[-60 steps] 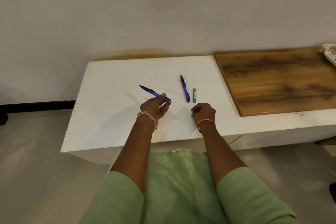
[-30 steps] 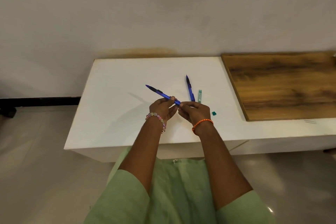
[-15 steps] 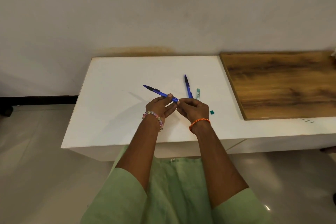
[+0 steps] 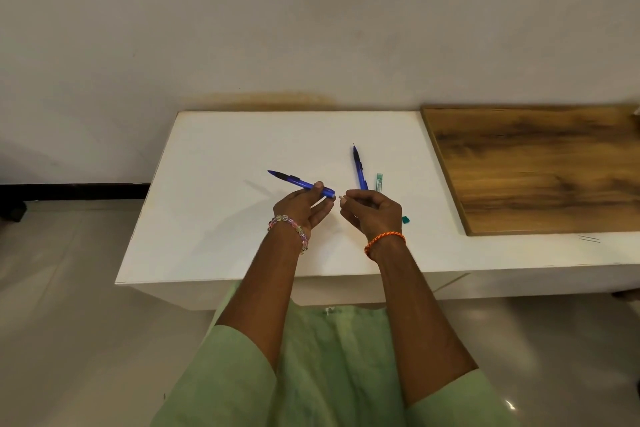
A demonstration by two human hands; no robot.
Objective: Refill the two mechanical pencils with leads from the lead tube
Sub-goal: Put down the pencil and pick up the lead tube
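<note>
White table (image 4: 214,218) is carrying the whole setup; a wooden board (image 4: 540,170) is lying on it well to the right of both hands, not touched by either.

Left hand (image 4: 301,210) is gripping the first blue pencil (image 4: 301,183) near its rear end, thumb on top and fingers curled beneath. Barrel is running up and to the left from the grip, tip pointing away from the person, rear end sticking out just past the thumb toward the right hand. Pencil is being held clear of the table; its shadow is falling on the surface to the left.

Right hand (image 4: 372,213) is sitting just beside that rear end, a small gap between them. Fingers are curled, and thumb and forefinger are pinching a small pale piece (image 4: 342,198) at the fingertips: possibly the pencil's cap or eraser, too small to identify.

Second blue pencil (image 4: 359,168) is lying on the table directly beyond the right hand, tip pointing away, its near end hidden behind the knuckles. Lead tube (image 4: 379,181) is lying just to the right of that pencil, roughly parallel to it. Small green cap (image 4: 405,219) is resting on the table just right of the right hand, near the wrist.
</note>
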